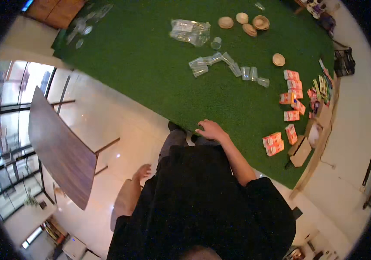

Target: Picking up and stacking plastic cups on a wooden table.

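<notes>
My right hand (211, 130) hovers over the near edge of the green turf mat (150, 82), its fingers loosely apart and nothing in them. Lower down at my left side hangs my left hand (142, 172), empty, with its fingers slightly spread. Ahead on the mat lie several clear plastic cups (215, 58) in a bent row, most on their sides. Behind them is a clear plastic bag (189, 32), with a single clear cup (216, 43) beside it. Woven bowls (261, 22) are grouped at the far right, and one bowl (279, 60) sits apart.
Orange-and-white boxes (273, 144) stand in clusters on the right. An open cardboard box (300, 151) and colourful packets (317, 93) lie along the wooden edge (315, 151). A brown table (59, 149) stands left on pale floor tiles. More clear plastic items (88, 30) lie far left.
</notes>
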Demonstrator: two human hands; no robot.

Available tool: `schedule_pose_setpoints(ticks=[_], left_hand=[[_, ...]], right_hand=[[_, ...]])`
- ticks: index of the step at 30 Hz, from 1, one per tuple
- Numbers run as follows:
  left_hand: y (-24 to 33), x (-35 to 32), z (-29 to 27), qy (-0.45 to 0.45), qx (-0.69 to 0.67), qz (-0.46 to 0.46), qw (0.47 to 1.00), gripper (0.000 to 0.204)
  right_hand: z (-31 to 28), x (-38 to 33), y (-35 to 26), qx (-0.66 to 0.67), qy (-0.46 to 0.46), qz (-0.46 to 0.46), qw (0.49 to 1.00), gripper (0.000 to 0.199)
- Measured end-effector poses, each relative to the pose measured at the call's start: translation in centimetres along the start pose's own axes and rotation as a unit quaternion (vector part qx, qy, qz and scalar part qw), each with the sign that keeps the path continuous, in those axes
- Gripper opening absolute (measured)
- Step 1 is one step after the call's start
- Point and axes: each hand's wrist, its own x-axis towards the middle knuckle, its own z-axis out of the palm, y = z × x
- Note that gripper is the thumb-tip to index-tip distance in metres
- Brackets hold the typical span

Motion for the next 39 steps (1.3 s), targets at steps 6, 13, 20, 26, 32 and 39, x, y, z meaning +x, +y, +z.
schedule_pose_setpoints(ticks=[6,13,20,26,32,39], left_hand=[[21.2,0.0,-1.7,0.158,0.143,0.224,0.951,0.030],[34.0,12.0,-3.4,0.106,0.362,0.266,0.887,0.035],[40.2,17.7,9.9,-0.009,0.507,0.289,0.812,0.034],[40.4,19.2,19.7,-0.034,0.533,0.420,0.733,0.034],[37.4,27.1,21.6,-0.007,0.430,0.371,0.823,0.041],[40.7,31.1,36.4,0.229,0.532,0.235,0.781,0.134]], right_hand=[[2.3,-2.6,0.4,0.069,0.076,0.100,0.990,0.046],[5.2,-4.3,-0.1,0.124,0.110,0.215,0.962,0.042],[10.2,-5.5,2.3,0.148,0.128,0.291,0.936,0.042],[13.1,-4.9,6.5,0.146,0.161,0.265,0.940,0.039],[12.0,-0.7,16.1,0.226,0.228,0.216,0.922,0.043],[2.5,6.7,40.7,0.286,0.485,0.322,0.762,0.057]])
